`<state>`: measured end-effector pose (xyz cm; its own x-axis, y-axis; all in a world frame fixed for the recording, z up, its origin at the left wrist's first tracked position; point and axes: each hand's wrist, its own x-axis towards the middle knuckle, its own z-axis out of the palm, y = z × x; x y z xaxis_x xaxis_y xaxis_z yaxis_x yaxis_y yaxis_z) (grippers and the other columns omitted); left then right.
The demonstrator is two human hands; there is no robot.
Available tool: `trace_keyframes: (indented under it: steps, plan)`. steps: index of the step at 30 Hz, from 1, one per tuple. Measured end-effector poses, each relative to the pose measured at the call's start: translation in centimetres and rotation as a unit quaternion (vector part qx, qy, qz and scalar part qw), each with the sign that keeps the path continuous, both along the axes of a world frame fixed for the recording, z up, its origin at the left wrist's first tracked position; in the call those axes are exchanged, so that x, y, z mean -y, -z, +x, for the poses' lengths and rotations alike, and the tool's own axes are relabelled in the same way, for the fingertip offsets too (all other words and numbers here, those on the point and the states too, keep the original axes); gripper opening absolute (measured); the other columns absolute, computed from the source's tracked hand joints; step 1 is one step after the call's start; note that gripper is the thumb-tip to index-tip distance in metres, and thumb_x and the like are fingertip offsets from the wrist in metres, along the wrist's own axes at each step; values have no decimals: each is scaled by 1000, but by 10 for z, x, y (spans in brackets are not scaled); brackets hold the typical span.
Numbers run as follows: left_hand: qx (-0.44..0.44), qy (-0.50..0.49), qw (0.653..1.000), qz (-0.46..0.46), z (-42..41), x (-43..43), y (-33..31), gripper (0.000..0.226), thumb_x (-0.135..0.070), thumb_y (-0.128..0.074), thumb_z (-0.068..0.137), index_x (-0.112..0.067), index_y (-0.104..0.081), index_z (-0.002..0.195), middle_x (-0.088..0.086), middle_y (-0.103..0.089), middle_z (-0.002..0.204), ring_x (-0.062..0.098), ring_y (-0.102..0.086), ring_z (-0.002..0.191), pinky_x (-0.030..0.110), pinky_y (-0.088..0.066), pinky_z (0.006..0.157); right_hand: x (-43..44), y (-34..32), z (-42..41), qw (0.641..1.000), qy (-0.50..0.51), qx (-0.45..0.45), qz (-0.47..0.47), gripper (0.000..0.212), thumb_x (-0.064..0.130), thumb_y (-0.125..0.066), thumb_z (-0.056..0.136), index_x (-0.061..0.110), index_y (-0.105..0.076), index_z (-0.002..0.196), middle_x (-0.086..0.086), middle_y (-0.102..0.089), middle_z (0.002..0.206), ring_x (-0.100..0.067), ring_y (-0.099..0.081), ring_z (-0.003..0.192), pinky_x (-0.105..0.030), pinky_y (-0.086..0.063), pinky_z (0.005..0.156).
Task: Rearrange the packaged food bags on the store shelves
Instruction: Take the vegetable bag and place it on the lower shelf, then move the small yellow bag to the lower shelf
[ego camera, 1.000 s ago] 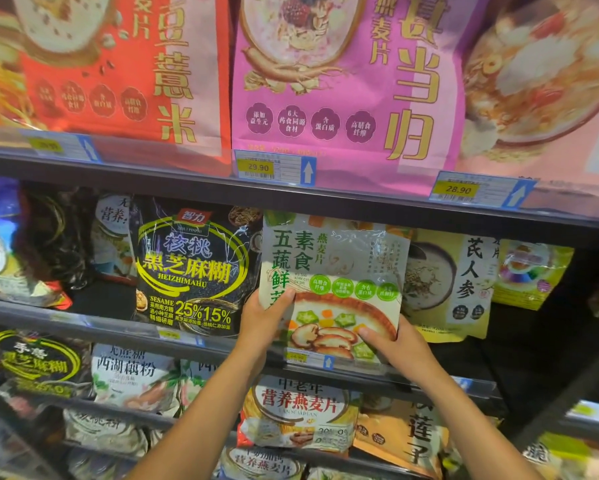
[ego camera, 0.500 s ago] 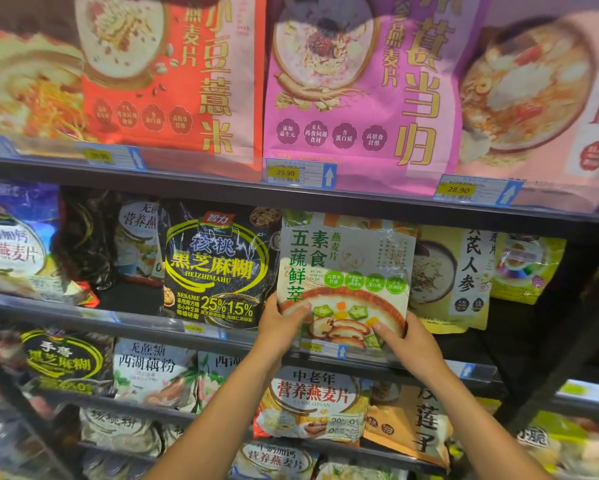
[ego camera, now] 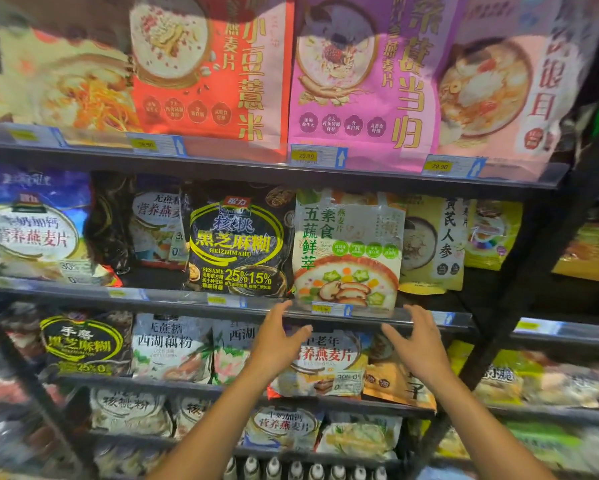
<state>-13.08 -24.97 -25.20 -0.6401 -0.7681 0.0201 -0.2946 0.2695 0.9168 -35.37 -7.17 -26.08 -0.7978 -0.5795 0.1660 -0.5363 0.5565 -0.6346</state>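
Observation:
A white and green bag (ego camera: 348,251) showing a bowl of vegetables and mushrooms stands upright on the second shelf (ego camera: 173,298), between a black sesame bag (ego camera: 237,242) and a yellow bag (ego camera: 436,244). My left hand (ego camera: 279,336) is just below the bag's lower left corner, fingers apart and holding nothing. Below the lower right corner is my right hand (ego camera: 414,341), also open and empty. Neither hand touches the bag.
The top shelf holds large orange (ego camera: 218,71) and pink (ego camera: 364,77) bags behind price tags (ego camera: 317,155). Lower shelves carry more bags of oatmeal and lotus powder (ego camera: 170,348). A black frame post (ego camera: 540,265) rises at the right. Bottle tops (ego camera: 305,471) line the bottom edge.
Both hands let go of the white and green bag and dropped below the shelf edge. The bag now stands on its own on the second shelf. The view shifted, showing more shelf to the left.

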Motion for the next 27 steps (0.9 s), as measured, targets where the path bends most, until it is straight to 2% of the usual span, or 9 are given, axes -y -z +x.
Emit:
trace_keyframes:
  steps: [3, 5, 9, 14, 18, 21, 24, 27]
  plan:
    - [31, 21, 999, -29, 28, -13, 14, 72, -43, -69, 97, -27, -34, 159, -1, -28, 169, 22, -30, 154, 42, -32, 123, -18, 9, 29, 1000, -2, 4, 13, 71, 49, -66, 94, 15, -42, 152, -7, -37, 160, -26, -31, 150, -46, -34, 120]
    - [61, 28, 997, -50, 43, -21, 23, 75, -48, -66, 97, -28, -31, 160, -2, -21, 172, 20, -21, 158, 46, -28, 126, -31, 18, 47, 1000, -1, 4, 30, 74, 50, -65, 95, 16, -40, 154, -8, -33, 164, -25, -26, 154, -46, -31, 122]
    - [98, 49, 987, -115, 62, -44, 35, 74, -50, -61, 100, -30, -26, 162, -3, -12, 174, 18, -7, 161, 43, -19, 129, -63, 30, 74, 998, -2, -5, 56, 73, 53, -62, 96, 17, -38, 155, -6, -29, 166, -24, -21, 155, -43, -26, 123]
    - [160, 71, 954, -245, 63, -70, 46, 76, -58, -53, 101, -30, -21, 164, -4, -1, 175, 23, 4, 162, 48, -14, 130, -104, 33, 89, 998, 24, -11, 65, 74, 56, -62, 95, 21, -39, 156, -3, -26, 167, -23, -21, 156, -45, -29, 122]
    - [163, 103, 936, -296, 44, -96, 49, 80, -56, -53, 101, -32, -12, 165, -4, 1, 175, 22, 6, 162, 45, -10, 129, -143, 27, 89, 989, 51, -105, 94, 69, 54, -63, 95, 24, -43, 153, -1, -33, 163, -22, -28, 152, -42, -32, 121]
    - [147, 135, 932, -303, 17, -120, 48, 83, -56, -55, 100, -33, -9, 166, -4, 2, 175, 21, 5, 162, 44, -13, 129, -180, 25, 79, 976, 54, -176, 114, 65, 52, -67, 92, 25, -48, 148, -1, -38, 161, -23, -30, 151, -44, -34, 120]
    - [133, 172, 923, -318, -19, -152, 46, 84, -57, -56, 100, -36, -8, 165, -6, 2, 175, 19, 6, 162, 46, -17, 129, -223, 24, 62, 973, 72, -189, 107, 66, 50, -71, 88, 27, -49, 146, 0, -38, 159, -25, -33, 149, -49, -42, 116]
    - [125, 209, 909, -340, -61, -193, 41, 84, -57, -54, 101, -36, -4, 166, -8, 6, 175, 19, 8, 161, 45, -13, 129, -271, 20, 38, 972, 105, -189, 90, 70, 51, -72, 88, 27, -47, 149, -1, -39, 158, -25, -36, 147, -51, -44, 114]
